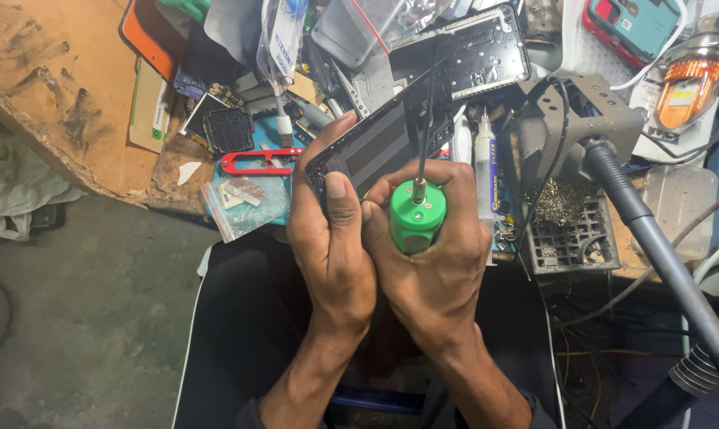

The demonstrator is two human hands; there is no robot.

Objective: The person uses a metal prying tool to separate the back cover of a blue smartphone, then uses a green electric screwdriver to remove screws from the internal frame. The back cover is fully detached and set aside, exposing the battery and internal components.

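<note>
My left hand [327,238] grips a black phone body [379,139] by its near edge, thumb up along its side, tilting it toward me. My right hand [439,254] is closed around a green round-ended tool [415,218] with a thin dark cable running up out of its metal tip. The two hands press together over my lap, just in front of the bench edge. The tool's working end is hidden behind my fingers and the phone.
The bench holds a cluttered heap: a black phone frame [486,48], red tweezers-like cutter [256,161], a white glue bottle [486,171], a grey metal stand with brass wool [570,206], a grey hose [661,254], plastic bags [244,202]. Concrete floor [81,318] lies left.
</note>
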